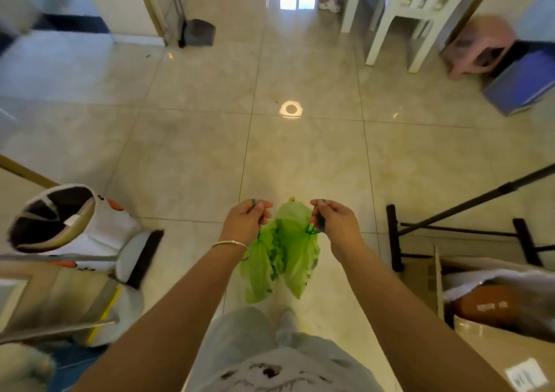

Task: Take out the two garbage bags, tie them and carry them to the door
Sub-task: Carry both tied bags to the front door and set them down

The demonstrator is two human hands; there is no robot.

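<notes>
Open tiled floor [300, 151] stretched ahead while the left hand [244, 220] and right hand [336, 220] each pinched drawstrings of green garbage bags [282, 259] hanging between them above the floor.

The only camera sits on my head and looks forward and down, wide-angle. My left hand [246, 220] and right hand [336, 222] are near below it, the tiled floor [192, 139] stretches ahead.

Home interior: glossy beige floor tiles [195, 139], white chair legs [387, 25], pink stool [477, 46] (blurred), dustpan [198, 33], waste bin [75, 220].
</notes>
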